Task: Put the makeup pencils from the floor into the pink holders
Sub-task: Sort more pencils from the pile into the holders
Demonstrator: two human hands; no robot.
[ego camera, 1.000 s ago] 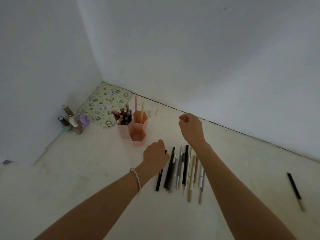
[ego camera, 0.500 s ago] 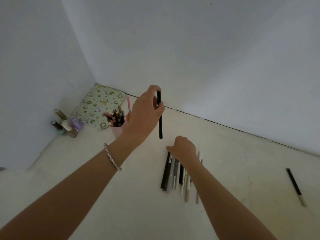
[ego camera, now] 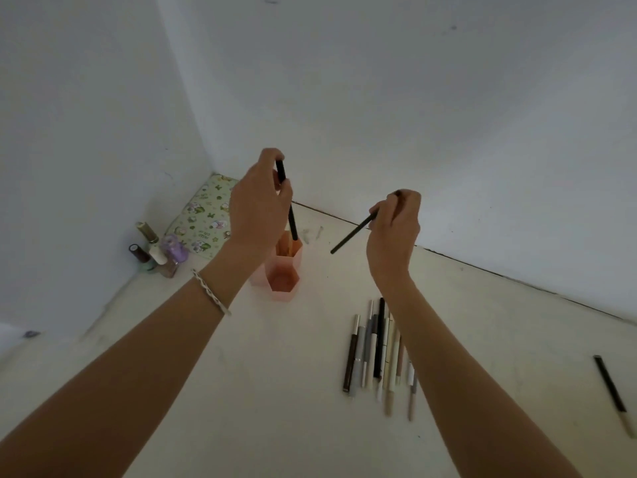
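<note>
My left hand [ego camera: 258, 208] grips a black pencil [ego camera: 289, 208] upright, its lower tip right at the mouth of the taller pink holder [ego camera: 291, 251]. A shorter pink hexagonal holder [ego camera: 284, 288] stands in front of it and looks empty inside. My right hand [ego camera: 393, 232] is raised to the right of the holders, holding a second black pencil [ego camera: 351, 236] slanted down to the left. Several makeup pencils [ego camera: 375, 350] lie side by side on the floor, partly hidden under my right forearm. One more black pencil [ego camera: 610, 388] lies alone at the far right.
Small bottles [ego camera: 155, 250] cluster in the corner at the left wall. A green patterned pouch [ego camera: 203, 215] lies flat behind them. White walls meet close behind the holders. A silver bracelet [ego camera: 210, 291] is on my left wrist.
My left hand carried its black pencil left and down to the taller holder's mouth. My right hand lifted a black pencil off the floor row and rose with it.
</note>
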